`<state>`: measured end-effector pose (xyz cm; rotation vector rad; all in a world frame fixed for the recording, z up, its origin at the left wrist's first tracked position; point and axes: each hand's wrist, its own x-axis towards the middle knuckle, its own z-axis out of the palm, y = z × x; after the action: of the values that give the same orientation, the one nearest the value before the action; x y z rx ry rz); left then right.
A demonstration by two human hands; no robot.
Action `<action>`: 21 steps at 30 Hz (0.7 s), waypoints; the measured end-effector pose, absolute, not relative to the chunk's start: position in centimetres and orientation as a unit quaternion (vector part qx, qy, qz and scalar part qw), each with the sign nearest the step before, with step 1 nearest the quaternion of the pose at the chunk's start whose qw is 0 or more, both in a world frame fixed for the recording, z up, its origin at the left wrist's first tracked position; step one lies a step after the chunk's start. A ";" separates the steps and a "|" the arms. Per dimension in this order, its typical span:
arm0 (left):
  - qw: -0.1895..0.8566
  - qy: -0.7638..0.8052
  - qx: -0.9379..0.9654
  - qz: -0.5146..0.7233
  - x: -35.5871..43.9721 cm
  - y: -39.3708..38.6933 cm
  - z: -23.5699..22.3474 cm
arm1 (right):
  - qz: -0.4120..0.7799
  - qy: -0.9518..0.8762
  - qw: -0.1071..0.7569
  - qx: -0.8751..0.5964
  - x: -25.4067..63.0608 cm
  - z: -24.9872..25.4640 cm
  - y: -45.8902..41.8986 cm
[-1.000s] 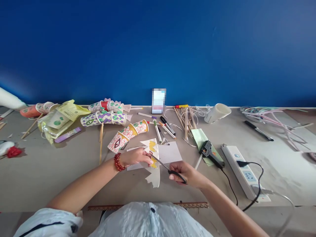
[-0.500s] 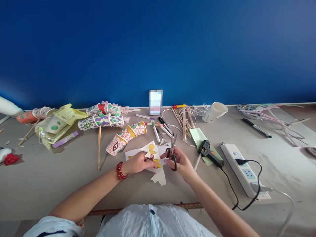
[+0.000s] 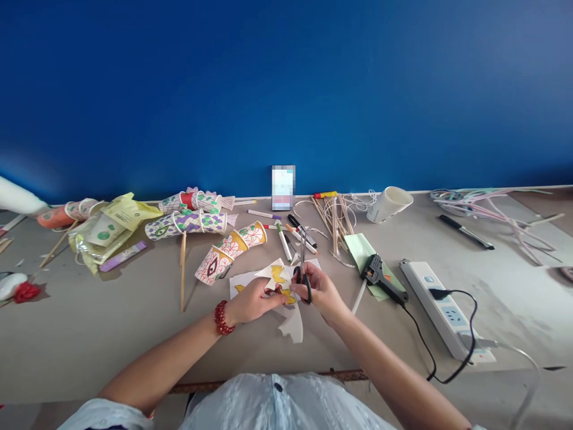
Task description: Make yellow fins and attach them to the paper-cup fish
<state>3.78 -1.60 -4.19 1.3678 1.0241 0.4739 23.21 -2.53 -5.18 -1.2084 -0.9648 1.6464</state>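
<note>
My left hand (image 3: 253,300), with a red bead bracelet (image 3: 221,317) on the wrist, pinches a white paper cutout with yellow patches (image 3: 278,276) just above the table. My right hand (image 3: 319,289) is closed round black-handled scissors (image 3: 303,272), whose blades point away from me, up over the paper. Both hands meet at the paper. A white offcut (image 3: 293,325) hangs below them.
Decorated paper-cup fish (image 3: 230,248) lie behind the hands, with markers (image 3: 285,240), wooden sticks (image 3: 335,224) and a white cup (image 3: 389,204). A glue gun (image 3: 380,276) and a power strip (image 3: 441,307) with cables sit to the right. Yellow packets (image 3: 107,224) are at the left.
My right hand has swung the scissors from lying across the paper to pointing away from me, and has moved left up against my left hand. The paper has shifted a little.
</note>
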 end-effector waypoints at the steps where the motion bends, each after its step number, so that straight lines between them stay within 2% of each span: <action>1: 0.630 0.442 0.604 0.205 3.8 -1.6 -4.2 | 0.657 -0.381 0.433 -0.486 23.2 -5.3 -2.4; 6: 0.556 0.454 0.655 0.236 3.0 -1.0 -3.7 | 0.640 -0.369 0.470 -0.483 24.5 -5.6 -1.8; 9: 0.423 0.503 0.703 0.270 2.2 -0.4 -3.6 | 0.627 -0.380 0.479 -0.482 26.0 -5.4 -1.7; 13: 0.233 0.549 0.778 0.198 1.5 0.5 -4.1 | 0.657 -0.412 0.425 -0.467 27.5 -5.0 -1.9; 18: 0.191 0.581 0.780 0.129 1.2 1.0 -4.1 | 0.691 -0.461 0.355 -0.429 27.9 -4.7 -2.2; 21: 0.249 0.578 0.757 0.177 1.1 0.7 -3.4 | 0.705 -0.487 0.325 -0.401 27.6 -4.5 -2.2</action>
<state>1.12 0.75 -3.39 2.0619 1.5749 0.4828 27.59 -2.18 -4.50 -1.0525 -1.2759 1.8485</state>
